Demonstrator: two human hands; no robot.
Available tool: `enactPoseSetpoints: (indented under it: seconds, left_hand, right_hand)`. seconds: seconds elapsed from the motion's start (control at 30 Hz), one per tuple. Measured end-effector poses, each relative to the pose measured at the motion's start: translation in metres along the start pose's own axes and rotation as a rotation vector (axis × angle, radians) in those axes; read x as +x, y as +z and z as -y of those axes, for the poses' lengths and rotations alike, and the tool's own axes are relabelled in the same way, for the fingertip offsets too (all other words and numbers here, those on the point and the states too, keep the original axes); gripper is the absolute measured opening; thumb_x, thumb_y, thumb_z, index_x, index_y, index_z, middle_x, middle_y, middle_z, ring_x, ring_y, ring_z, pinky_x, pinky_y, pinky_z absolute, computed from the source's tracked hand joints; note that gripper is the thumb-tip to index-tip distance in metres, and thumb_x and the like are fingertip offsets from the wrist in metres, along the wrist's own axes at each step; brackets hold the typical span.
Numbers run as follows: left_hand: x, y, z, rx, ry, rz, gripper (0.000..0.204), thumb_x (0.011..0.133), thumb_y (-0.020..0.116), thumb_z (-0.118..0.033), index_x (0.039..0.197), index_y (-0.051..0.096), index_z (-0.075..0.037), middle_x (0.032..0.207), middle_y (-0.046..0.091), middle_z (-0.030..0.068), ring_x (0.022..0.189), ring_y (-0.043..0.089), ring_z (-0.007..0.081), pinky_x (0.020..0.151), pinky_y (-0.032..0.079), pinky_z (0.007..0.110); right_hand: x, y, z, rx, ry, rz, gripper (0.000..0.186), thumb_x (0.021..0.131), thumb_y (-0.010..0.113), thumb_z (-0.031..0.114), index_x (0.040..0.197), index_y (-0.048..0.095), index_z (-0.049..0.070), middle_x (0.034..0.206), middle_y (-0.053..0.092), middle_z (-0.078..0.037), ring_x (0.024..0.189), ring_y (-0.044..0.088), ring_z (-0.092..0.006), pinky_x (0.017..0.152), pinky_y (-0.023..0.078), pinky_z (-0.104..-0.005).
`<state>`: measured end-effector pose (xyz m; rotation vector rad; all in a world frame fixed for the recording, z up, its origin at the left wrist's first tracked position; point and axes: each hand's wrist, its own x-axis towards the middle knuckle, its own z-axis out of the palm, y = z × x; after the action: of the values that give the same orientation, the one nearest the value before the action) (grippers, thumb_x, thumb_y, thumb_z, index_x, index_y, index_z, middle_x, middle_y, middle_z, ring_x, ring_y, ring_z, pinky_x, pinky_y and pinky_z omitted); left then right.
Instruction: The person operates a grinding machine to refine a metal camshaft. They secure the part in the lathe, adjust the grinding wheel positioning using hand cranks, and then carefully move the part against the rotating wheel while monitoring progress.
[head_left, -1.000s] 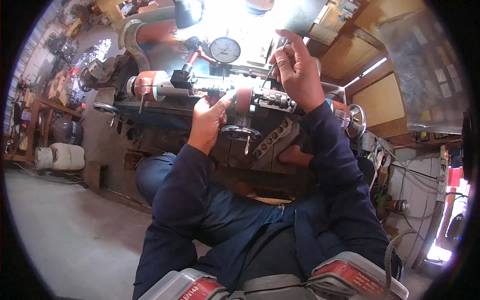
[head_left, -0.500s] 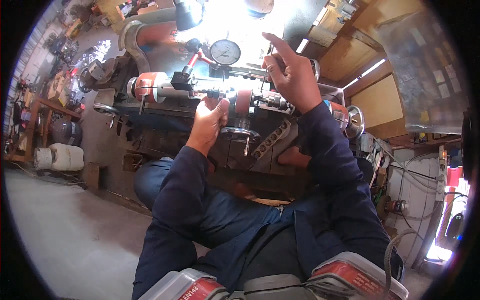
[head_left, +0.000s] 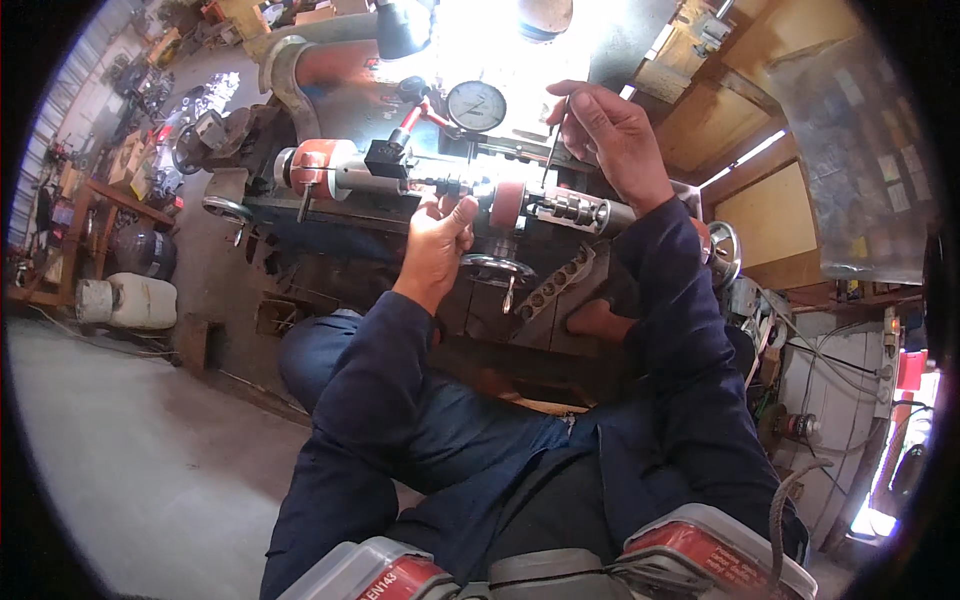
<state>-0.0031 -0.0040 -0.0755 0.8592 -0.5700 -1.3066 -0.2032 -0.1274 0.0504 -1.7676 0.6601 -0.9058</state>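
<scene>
A small bench machine with a horizontal metal shaft (head_left: 450,186) lies in front of me. My left hand (head_left: 437,245) is closed at the shaft from below, thumb and fingers pressed to it, just left of a reddish wheel (head_left: 509,204). To the right, my right hand (head_left: 628,145) pinches a thin dark rod (head_left: 552,158) that points down toward the shaft beside the wheel; its exact kind is unclear. A round dial indicator (head_left: 476,107) stands above the shaft on a red arm (head_left: 412,118), with a black block (head_left: 387,159) at its foot.
An orange drum-shaped head (head_left: 322,168) sits at the machine's left. Handwheels (head_left: 498,268) project at the front and right. A holed metal bar (head_left: 553,287) lies below, near my knees. A lamp (head_left: 403,30) hangs over the back; a white gas cylinder (head_left: 140,302) stands at left.
The view has shifted slightly, so the machine appears a little farther right. My right hand's raised index finger has curled in, and the hand has turned around the rod. My left hand stays at the shaft.
</scene>
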Motion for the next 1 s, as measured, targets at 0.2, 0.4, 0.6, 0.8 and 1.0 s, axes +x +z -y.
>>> enactPoseSetpoints:
  seconds: [0.2,0.4,0.6,0.8,1.0]
  left_hand:
    - [-0.011,-0.009,-0.001,-0.178,-0.093,-0.317,0.037,0.099,0.052,-0.041,0.108,0.05,-0.005,0.081,0.057,0.0015,0.051,0.041,0.0073,0.046,0.031,0.023]
    - [-0.023,0.011,-0.014,-0.239,-0.055,-0.16,0.041,0.099,0.052,-0.04,0.118,0.048,-0.003,0.112,0.059,0.0147,0.054,0.046,0.0114,0.052,0.039,0.026]
    - [-0.015,-0.001,-0.019,-0.121,-0.002,-0.218,0.025,0.097,0.06,-0.026,0.111,0.051,-0.008,0.08,0.052,-0.0013,0.053,0.047,0.0087,0.047,0.038,0.022]
    - [-0.011,-0.002,-0.015,0.018,0.022,-0.067,0.023,0.094,0.065,-0.019,0.106,0.049,-0.007,0.08,0.05,-0.0009,0.055,0.049,0.009,0.048,0.038,0.022]
    - [-0.011,0.003,-0.017,0.231,-0.002,-0.061,0.031,0.093,0.068,-0.018,0.11,0.048,-0.004,0.08,0.05,-0.0005,0.061,0.053,0.0089,0.051,0.042,0.022]
  right_hand:
    - [0.007,0.003,0.001,0.318,0.076,0.063,0.04,0.103,0.048,0.035,0.122,0.062,0.003,0.088,0.06,0.0,0.072,0.045,-0.0061,0.066,0.039,-0.0231]
    - [0.01,-0.005,-0.014,0.19,0.055,0.085,0.041,0.103,0.049,0.037,0.12,0.062,0.002,0.084,0.056,0.002,0.072,0.044,-0.0066,0.067,0.039,-0.0232]
    - [0.017,0.001,-0.017,0.322,0.088,0.151,0.046,0.103,0.048,0.04,0.13,0.058,0.004,0.078,0.047,0.004,0.072,0.041,-0.0074,0.069,0.039,-0.0236]
    - [0.018,0.011,-0.014,0.233,0.111,0.106,0.05,0.104,0.042,0.045,0.128,0.059,0.004,0.076,0.043,0.006,0.072,0.041,-0.0088,0.071,0.04,-0.0259]
    - [0.021,0.006,-0.023,0.14,0.023,0.062,0.044,0.104,0.046,0.04,0.097,0.068,0.002,0.072,0.046,0.004,0.068,0.041,-0.009,0.067,0.039,-0.0249]
